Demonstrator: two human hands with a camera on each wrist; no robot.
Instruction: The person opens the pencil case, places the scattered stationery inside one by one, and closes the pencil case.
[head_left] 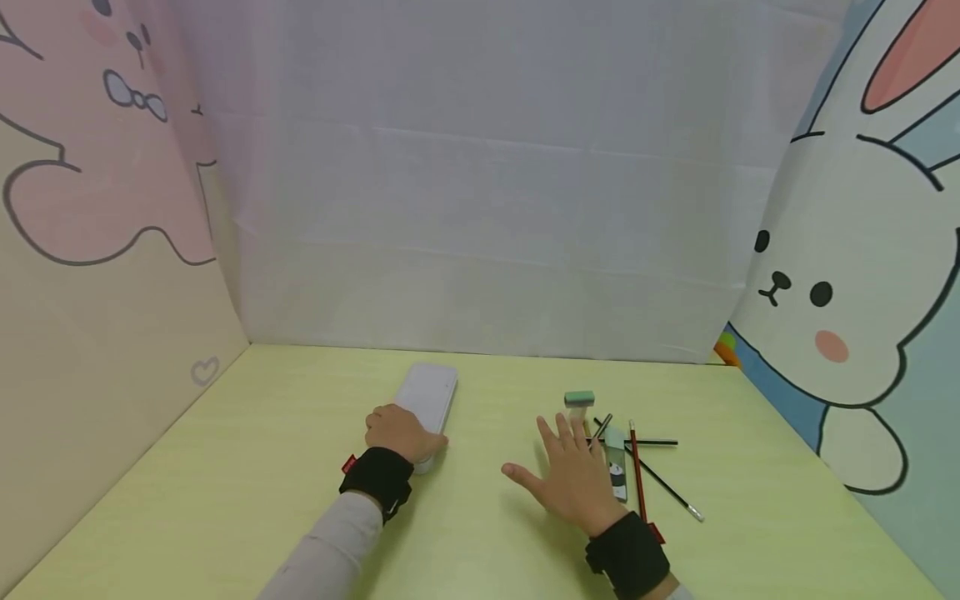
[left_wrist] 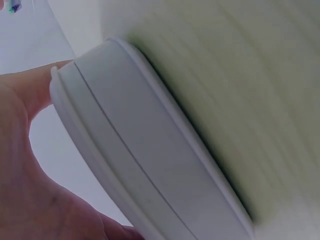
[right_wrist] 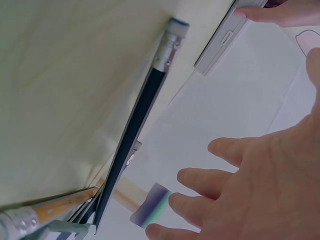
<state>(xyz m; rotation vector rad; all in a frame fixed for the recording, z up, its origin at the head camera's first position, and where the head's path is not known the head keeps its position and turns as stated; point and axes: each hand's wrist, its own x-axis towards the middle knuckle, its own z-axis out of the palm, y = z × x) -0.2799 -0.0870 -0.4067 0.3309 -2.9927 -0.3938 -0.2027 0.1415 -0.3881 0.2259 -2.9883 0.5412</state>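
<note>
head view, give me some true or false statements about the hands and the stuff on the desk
1. The left hand holds the near end of the white case. True.
2. The right hand grips a pencil. False: its fingers are spread flat and hold nothing.
3. The green eraser lies beyond the right hand's fingertips. True.
4. The white case stands open. False: its lid is closed, as the left wrist view also shows.
5. The pencils lie to the left of the white case. False: they lie on the right, beside the right hand.
</note>
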